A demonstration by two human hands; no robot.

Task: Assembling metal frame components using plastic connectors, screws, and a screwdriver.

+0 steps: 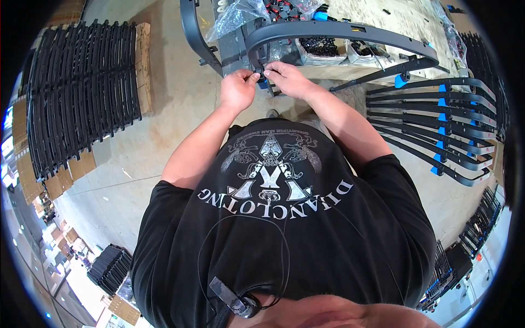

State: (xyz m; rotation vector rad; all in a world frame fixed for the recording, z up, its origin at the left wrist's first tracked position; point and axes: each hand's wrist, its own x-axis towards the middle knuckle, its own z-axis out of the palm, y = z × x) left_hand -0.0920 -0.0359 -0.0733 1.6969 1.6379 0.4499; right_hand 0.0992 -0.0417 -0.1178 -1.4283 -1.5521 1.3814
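Observation:
Both my hands meet at the near left end of a curved black metal frame, which lies across the workbench. My left hand is closed, thumb and forefinger pinched at a small dark part by the frame's end. Close beside it on the right, my right hand pinches at the same spot. The fingers hide most of that part, so its kind does not show. Another curved black bar rises just left of the bench.
Open boxes of small black parts stand under the frame's arc. Clear plastic and red-and-black pieces lie at the bench's far side. Curved frames with blue spacers are stacked to my right; black bars are stacked on the left.

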